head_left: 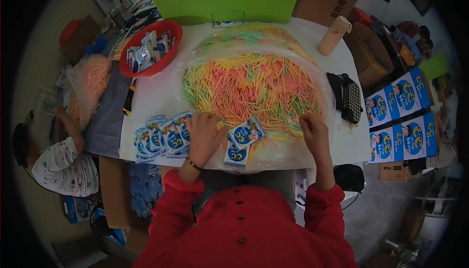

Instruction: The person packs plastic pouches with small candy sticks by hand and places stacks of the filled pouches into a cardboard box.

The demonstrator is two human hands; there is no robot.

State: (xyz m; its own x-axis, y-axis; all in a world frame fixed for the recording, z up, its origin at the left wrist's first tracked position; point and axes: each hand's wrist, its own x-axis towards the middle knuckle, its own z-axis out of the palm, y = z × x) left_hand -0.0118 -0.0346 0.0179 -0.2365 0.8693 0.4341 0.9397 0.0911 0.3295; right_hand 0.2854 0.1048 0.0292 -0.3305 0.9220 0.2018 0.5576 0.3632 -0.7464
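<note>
Maybe my loosely spread left hand (pixel 207 134) could bump the packets (pixel 236 156) down; I can't tell my right hand's (pixel 315 130) grip.

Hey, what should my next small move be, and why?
I'd probably reach your left hand to the upper loose packet: it lies just beside those fingers and seems to overlap the lower packet, while your right hand is farther off, by the stick pile.

That's a red top with full red sleeves (pixel 168 214); dark buttons (pixel 241 218) down the middle; a beaded bracelet (pixel 194 164) on the left wrist (pixel 187 171)
</note>
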